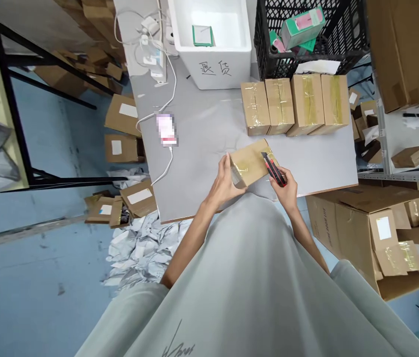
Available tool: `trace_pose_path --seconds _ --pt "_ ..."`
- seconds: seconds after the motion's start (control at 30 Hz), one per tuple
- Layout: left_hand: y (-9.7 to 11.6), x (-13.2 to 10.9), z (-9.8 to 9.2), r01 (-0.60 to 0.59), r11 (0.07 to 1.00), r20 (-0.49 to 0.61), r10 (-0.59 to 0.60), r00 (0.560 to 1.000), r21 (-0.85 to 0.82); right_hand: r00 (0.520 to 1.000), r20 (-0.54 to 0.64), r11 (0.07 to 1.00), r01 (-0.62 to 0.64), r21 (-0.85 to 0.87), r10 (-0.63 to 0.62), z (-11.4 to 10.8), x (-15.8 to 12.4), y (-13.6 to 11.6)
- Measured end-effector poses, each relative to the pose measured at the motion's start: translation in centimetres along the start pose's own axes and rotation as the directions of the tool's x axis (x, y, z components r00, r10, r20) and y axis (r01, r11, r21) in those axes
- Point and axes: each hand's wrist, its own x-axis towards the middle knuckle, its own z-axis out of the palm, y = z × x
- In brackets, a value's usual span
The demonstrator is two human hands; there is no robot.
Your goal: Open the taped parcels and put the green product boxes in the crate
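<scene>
At the front edge of the grey table, a small taped cardboard box [251,162] is tilted in my left hand [224,182], whose fingers and thumb grip its left end. My right hand [285,190] is closed around a black and red box cutter [274,169]. The cutter's tip lies over the right part of the box; whether it touches the cardboard I cannot tell. Behind, several taped boxes [308,106] stand side by side in a row.
A white bin [218,69] and a black crate [281,67] with green and pink packages stand at the table's back. Cables and a power strip [158,64] lie on the left. A large open carton [343,238] stands at the right.
</scene>
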Motion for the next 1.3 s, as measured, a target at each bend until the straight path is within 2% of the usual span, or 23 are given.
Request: trace_pose_path --seconds 0.23,0.37,0.5,0.67,0.77,0.93,1.13,1.3 --pt "-2.4 -2.5 -2.1 0.082 0.996 0.060 -0.080 0.995 -0.037 0.981 0.182 0.976 0.098 -0.195 -0.062 3.5 -1.4 -1.7" --pt "-3.4 -3.2 -3.3 0.172 0.967 0.074 -0.161 0.984 -0.187 0.969 0.238 0.951 0.140 -0.276 -0.074 5.0 -2.0 -2.2" --pt "-4.1 -2.1 -5.3 0.215 0.915 0.020 -0.221 0.975 -0.341 0.965 0.246 0.929 0.168 -0.329 -0.088 5.8 -2.7 -2.6" --pt "-3.8 0.2 -7.4 0.229 0.918 -0.077 -0.267 0.961 -0.324 0.954 0.285 0.890 0.210 -0.404 -0.096 6.1 -3.8 -3.9" --pt "-3.7 1.2 -7.6 0.247 0.922 -0.057 -0.275 0.960 -0.300 0.941 0.318 0.867 0.250 -0.432 -0.113 6.6 -4.5 -4.8" --pt "-4.4 1.4 -7.6 0.326 0.883 -0.026 -0.355 0.934 -0.338 0.926 0.365 0.802 0.287 -0.524 -0.094 7.8 -5.1 -5.8" --pt "-5.1 1.5 -8.1 0.337 0.867 0.003 -0.362 0.932 -0.366 0.914 0.401 0.735 0.318 -0.599 -0.069 8.9 -5.1 -6.7" --pt "-5.6 1.9 -7.6 0.339 0.851 0.011 -0.366 0.931 -0.401 0.908 0.416 0.669 0.334 -0.664 -0.040 9.2 -5.0 -7.1"
